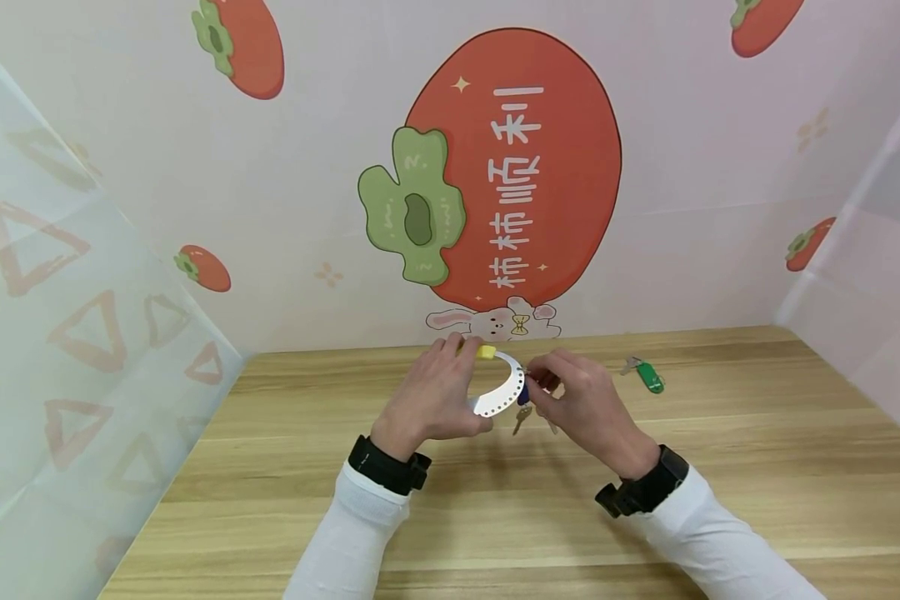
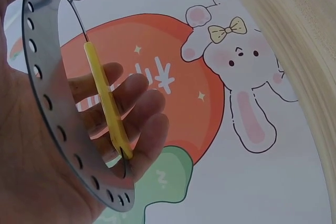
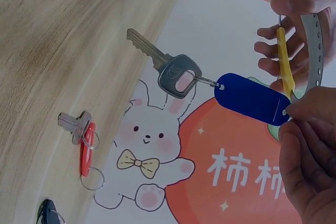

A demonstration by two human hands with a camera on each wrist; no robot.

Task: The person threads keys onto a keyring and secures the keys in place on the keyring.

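Note:
My left hand holds a crescent-shaped metal plate with a row of holes along its edge. A wire with a yellow sleeve spans its open side, and my curled fingers lie around that sleeve. At the plate's right edge, my right hand pinches the end of a blue key tag between thumb and finger. A metal key hangs from the tag's other end on a small ring. The tag's pinched end is partly hidden by the fingertips.
On the wooden table a green key tag with a key lies right of my right hand. The right wrist view also has a red key tag with a key and ring. Behind stands a wall printed with persimmons.

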